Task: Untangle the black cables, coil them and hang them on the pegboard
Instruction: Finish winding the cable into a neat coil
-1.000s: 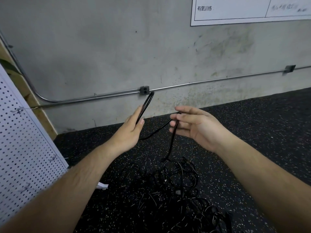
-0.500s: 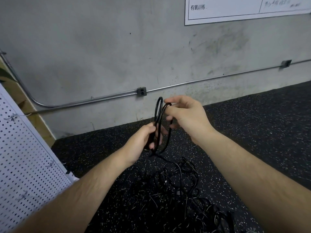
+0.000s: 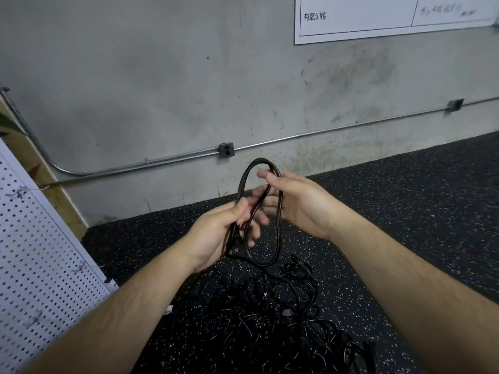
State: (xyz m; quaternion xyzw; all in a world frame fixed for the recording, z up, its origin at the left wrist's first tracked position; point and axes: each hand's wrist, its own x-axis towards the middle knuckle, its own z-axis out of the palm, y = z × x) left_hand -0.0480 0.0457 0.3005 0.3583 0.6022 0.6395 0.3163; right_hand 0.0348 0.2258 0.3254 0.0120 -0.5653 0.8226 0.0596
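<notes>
A black cable coil [image 3: 244,179] of a few long loops stands upright between my hands in front of the wall. My left hand [image 3: 221,233] grips the loops at their lower left, fingers curled round the strands. My right hand [image 3: 294,203] holds the coil's right side near the top, fingers hooked over a strand. From the coil's bottom the cable runs down into a tangled pile of black cables [image 3: 270,314] on the floor. The white pegboard [image 3: 35,265] leans at the left edge with small metal hooks on it.
A grey concrete wall [image 3: 162,76] rises straight ahead with a metal conduit [image 3: 324,130] and an outlet box [image 3: 226,150]. A white printed sign [image 3: 378,17] hangs at the upper right. Black speckled rubber floor [image 3: 405,211] spreads to the right.
My hands came together. The right hand brought another loop of cable over to the left hand, and the coil has grown wider and rounder.
</notes>
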